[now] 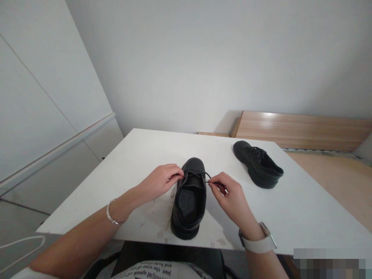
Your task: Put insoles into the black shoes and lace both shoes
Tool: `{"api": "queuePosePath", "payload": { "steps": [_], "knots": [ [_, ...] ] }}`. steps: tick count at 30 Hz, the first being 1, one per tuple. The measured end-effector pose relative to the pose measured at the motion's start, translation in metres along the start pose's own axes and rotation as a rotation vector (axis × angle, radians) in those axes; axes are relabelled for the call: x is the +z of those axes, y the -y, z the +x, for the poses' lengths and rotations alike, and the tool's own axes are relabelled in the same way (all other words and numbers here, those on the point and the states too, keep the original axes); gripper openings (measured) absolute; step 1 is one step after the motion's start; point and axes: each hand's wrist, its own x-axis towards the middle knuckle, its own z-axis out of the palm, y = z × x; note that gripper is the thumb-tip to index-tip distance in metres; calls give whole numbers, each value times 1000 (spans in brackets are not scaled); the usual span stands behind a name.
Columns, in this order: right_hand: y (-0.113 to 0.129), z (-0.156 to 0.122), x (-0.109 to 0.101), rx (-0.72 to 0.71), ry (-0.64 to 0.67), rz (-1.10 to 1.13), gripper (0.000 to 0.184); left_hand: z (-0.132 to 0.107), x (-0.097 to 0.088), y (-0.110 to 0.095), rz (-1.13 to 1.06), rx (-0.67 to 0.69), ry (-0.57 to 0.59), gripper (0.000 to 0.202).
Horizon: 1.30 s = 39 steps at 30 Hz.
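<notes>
A black lace-up shoe [189, 224] stands upright on the white table in front of me, its toe pointing away. Its black shoelace [193, 172] crosses over the tongue near the toe. On the shoe's left side, my left hand [162, 178] pinches thumb and forefinger together at the lace; the fingertips partly hide what is between them. To the right of the shoe, my right hand [229, 193] is closed in a pinch on the lace, which stretches from the shoe's right side to those fingers.
A second black shoe [257, 164], with its lace tied, rests farther back on the right. The white table [139, 155] has smudges near its front edge. Behind it are a wall and a wooden headboard [296, 130]; white cabinets [52, 77] stand at the left.
</notes>
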Motion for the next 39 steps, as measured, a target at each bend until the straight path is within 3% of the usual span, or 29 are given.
{"api": "queuePosePath", "payload": {
  "steps": [4,7,10,15,19,23,32,39],
  "knots": [
    [8,5,-1,-68,25,-93,12,2,5,1,124,70,-95,18],
    [13,7,-1,-143,-45,-266,15,2,9,3,211,107,-176,18],
    [13,7,1,-168,-64,-337,17,1,10,2,154,90,-136,20],
    [15,3,5,-104,0,-156,24,0,10,-12,37,-13,-114,14],
    [28,0,4,-45,33,-121,22,-1,9,-23,12,-77,-85,22],
    [41,0,1,-48,92,-171,35,0,6,-24,55,-71,-50,26],
    [57,11,19,-37,162,-332,29,-9,-7,-16,210,-134,-48,26],
    [62,20,31,-39,171,-441,15,-14,-17,-18,243,-154,75,19]
  ]
}}
